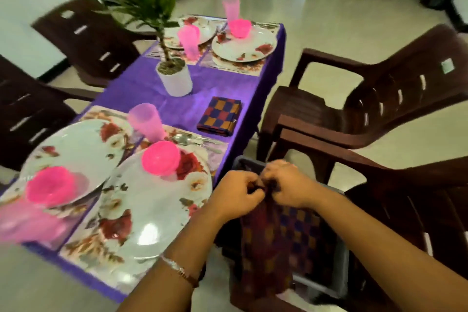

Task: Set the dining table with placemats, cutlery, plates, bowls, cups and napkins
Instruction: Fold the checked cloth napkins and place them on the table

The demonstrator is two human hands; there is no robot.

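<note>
Two hands close together at lower centre, both pinching top edge of checked napkin [286, 235]. Left hand [238, 194] curled, knuckles up, bracelet [178, 267] on wrist; right hand [287, 185] curled just beside it, fingertips hidden in bunched cloth. Napkin hanging over grey basket [339, 284] on brown chair [417, 223]; basket mostly covered, contents unreadable. Second folded napkin [219, 116] flat on purple surface [141, 86], near potted plant [174, 76]. Near pink cup [27, 225] heavily blurred, cut off at left edge. Cutlery [200, 140] beside floral plate [154, 210] hard to make out. Pink bowl [160, 157] on plate.
</note>
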